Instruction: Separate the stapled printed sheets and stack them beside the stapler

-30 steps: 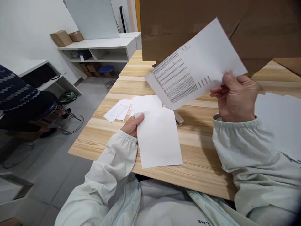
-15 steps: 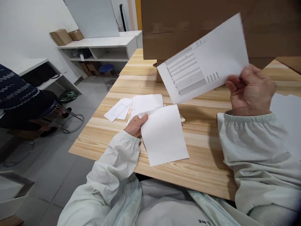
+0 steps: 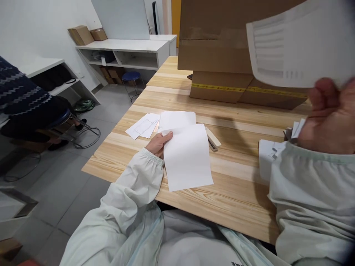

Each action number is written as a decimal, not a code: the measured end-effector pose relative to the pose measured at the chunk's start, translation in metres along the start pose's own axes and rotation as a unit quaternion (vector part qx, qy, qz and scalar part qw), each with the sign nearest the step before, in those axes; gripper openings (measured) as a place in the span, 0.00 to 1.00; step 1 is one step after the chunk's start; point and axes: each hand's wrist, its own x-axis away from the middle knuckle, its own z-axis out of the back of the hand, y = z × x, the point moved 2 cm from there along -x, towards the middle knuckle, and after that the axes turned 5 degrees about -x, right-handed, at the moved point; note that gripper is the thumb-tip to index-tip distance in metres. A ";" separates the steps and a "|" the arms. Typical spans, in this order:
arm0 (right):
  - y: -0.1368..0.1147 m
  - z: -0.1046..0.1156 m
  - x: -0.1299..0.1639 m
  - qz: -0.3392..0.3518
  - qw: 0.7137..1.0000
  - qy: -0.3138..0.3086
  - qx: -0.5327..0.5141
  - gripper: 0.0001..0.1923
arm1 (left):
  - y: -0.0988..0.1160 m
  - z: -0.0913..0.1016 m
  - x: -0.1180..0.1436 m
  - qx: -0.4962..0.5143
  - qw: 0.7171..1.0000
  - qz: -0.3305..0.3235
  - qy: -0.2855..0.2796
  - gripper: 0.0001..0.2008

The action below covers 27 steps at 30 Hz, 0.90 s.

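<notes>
My left hand (image 3: pixel 158 144) pinches the left edge of a blank-looking sheet of paper (image 3: pixel 188 159), held just over the table's front part. Up at the right, my right hand (image 3: pixel 332 114) grips a printed sheet (image 3: pixel 302 48) by its lower edge; the sheet is bent and blurred, and its right end leaves the view. Behind the left-hand paper lies a stack of white paper (image 3: pixel 177 120), with smaller drawn sheets (image 3: pixel 142 125) to its left. A beige stapler (image 3: pixel 213 138) rests just right of the held paper. More papers (image 3: pixel 267 157) lie under my right forearm.
Large cardboard boxes (image 3: pixel 216 87) stand at the back of the wooden table (image 3: pixel 235 199). On the left, a seated person (image 3: pixel 24 96) is beside white shelves (image 3: pixel 133 44). A blue stool (image 3: pixel 131 76) stands beyond the table's left edge.
My right hand has carried the printed sheet right and toward the upper right corner, uncovering the box's yellow tape and the stapler. My left hand keeps its paper nearly in place.
</notes>
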 end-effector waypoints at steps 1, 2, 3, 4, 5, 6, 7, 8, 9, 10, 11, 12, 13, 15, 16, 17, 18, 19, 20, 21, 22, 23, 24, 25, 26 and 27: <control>-0.004 -0.009 0.019 0.053 0.998 -0.034 -0.006 0.04 | 0.000 0.000 0.000 0.003 1.000 0.003 0.005 0.16; -0.006 -0.018 0.042 0.081 0.992 -0.092 0.012 0.02 | 0.001 -0.001 0.000 0.009 1.000 0.006 0.013 0.15; -0.007 -0.024 0.066 0.110 0.985 -0.132 0.035 0.01 | 0.002 -0.001 0.000 0.016 1.000 0.006 0.023 0.14; -0.005 -0.028 0.088 0.121 0.974 -0.179 0.063 0.03 | 0.004 -0.001 0.000 0.024 0.999 0.006 0.033 0.14; -0.001 -0.029 0.108 0.110 0.961 -0.235 0.091 0.05 | 0.005 -0.001 -0.001 0.033 0.998 0.004 0.046 0.14; 0.002 -0.027 0.125 0.109 0.944 -0.288 0.118 0.08 | 0.007 -0.001 -0.001 0.043 0.997 0.000 0.058 0.14; 0.006 -0.022 0.137 0.109 0.923 -0.341 0.142 0.12 | 0.008 0.000 -0.002 0.053 0.996 -0.007 0.070 0.15; 0.011 -0.017 0.146 0.110 0.901 -0.390 0.157 0.16 | 0.009 0.002 -0.003 0.063 0.995 -0.014 0.079 0.15; 0.014 -0.010 0.151 0.114 0.880 -0.432 0.163 0.19 | 0.009 0.003 -0.005 0.072 0.994 -0.021 0.084 0.15; 0.017 -0.004 0.153 0.118 0.862 -0.466 0.161 0.22 | 0.009 0.005 -0.006 0.081 0.992 -0.029 0.088 0.16; 0.019 0.001 0.155 0.118 0.848 -0.493 0.154 0.24 | 0.009 0.007 -0.007 0.090 0.991 -0.033 0.090 0.16; 0.021 0.005 0.155 0.113 0.839 -0.513 0.144 0.25 | 0.008 0.009 -0.009 0.096 0.991 -0.033 0.091 0.16; 0.022 0.007 0.155 0.107 0.831 -0.529 0.136 0.26 | 0.007 0.011 -0.010 0.103 0.990 -0.030 0.095 0.15; 0.021 0.008 0.155 0.097 0.821 -0.547 0.131 0.26 | 0.006 0.014 -0.012 0.116 0.987 -0.028 0.104 0.15; 0.021 0.008 0.156 0.091 0.818 -0.553 0.131 0.25 | 0.006 0.015 -0.013 0.122 0.986 -0.033 0.110 0.14; 0.020 0.007 0.157 0.085 0.814 -0.560 0.130 0.25 | 0.007 0.016 -0.013 0.127 0.984 -0.040 0.118 0.14; 0.019 0.006 0.158 0.081 0.811 -0.565 0.128 0.24 | 0.007 0.016 -0.014 0.132 0.982 -0.048 0.127 0.14; 0.019 0.006 0.159 0.078 0.808 -0.571 0.125 0.24 | 0.008 0.016 -0.014 0.135 0.980 -0.055 0.138 0.15; 0.019 0.006 0.160 0.077 0.805 -0.576 0.121 0.24 | 0.009 0.017 -0.014 0.138 0.977 -0.059 0.149 0.15; 0.019 0.006 0.161 0.075 0.802 -0.581 0.115 0.23 | 0.010 0.017 -0.014 0.139 0.976 -0.060 0.159 0.15; 0.020 0.006 0.162 0.074 0.800 -0.585 0.111 0.23 | 0.011 0.017 -0.014 0.140 0.974 -0.059 0.166 0.15; 0.021 0.007 0.163 0.074 0.798 -0.589 0.107 0.23 | 0.012 0.017 -0.013 0.141 0.974 -0.059 0.169 0.15; 0.022 0.007 0.164 0.074 0.795 -0.593 0.104 0.23 | 0.013 0.016 -0.013 0.141 0.973 -0.059 0.170 0.15; 0.022 0.008 0.165 0.074 0.792 -0.597 0.103 0.23 | 0.014 0.016 -0.013 0.142 0.973 -0.059 0.170 0.15; 0.023 0.008 0.166 0.074 0.789 -0.602 0.102 0.22 | 0.015 0.016 -0.012 0.142 0.974 -0.057 0.167 0.14; 0.023 0.009 0.166 0.074 0.785 -0.607 0.102 0.22 | 0.015 0.016 -0.012 0.143 0.974 -0.057 0.165 0.15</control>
